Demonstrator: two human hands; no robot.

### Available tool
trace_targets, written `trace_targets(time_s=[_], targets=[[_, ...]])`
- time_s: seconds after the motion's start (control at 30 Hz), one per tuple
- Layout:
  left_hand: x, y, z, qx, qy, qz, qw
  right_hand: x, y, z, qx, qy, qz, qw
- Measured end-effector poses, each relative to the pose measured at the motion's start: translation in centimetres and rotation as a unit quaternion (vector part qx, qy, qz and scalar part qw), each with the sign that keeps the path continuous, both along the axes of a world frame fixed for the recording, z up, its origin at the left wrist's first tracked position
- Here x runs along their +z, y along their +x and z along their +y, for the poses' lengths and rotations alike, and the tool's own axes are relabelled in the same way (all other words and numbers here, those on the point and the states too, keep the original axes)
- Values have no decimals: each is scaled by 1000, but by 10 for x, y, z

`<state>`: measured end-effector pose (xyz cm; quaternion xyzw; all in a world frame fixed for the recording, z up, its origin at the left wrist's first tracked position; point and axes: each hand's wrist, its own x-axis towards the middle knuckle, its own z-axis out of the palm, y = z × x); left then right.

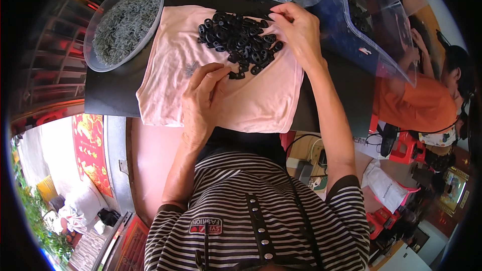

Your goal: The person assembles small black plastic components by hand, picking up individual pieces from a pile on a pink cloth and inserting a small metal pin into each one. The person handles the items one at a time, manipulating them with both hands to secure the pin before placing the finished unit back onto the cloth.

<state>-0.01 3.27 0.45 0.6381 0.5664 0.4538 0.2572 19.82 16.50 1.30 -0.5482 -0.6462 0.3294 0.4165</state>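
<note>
L. hand [202,98] & R. hand [302,31], narrowed (contents unclear), prob. sort blk. oval pcs. [240,35]; next pick needs fine pinch.

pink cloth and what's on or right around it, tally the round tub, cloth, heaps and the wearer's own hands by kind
round tub: 1
pink cloth: 1
black heap: 1
small grey heap: 1
left hand and right hand: 2
total: 6
</note>
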Motion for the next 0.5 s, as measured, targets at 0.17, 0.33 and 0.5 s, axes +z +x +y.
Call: trace_targets(time_s=[0.17,0.33,0.5], targets=[[6,-2,0,-5,49,-28,998,31,-7,-41,27,-74,113,990],[22,6,-14,-58,-125,-375,917,41,-19,-83,99,-156,201,962],[11,11,-31,-65,-141,-470,869,44,-26,-121,127,-186,150,963]])
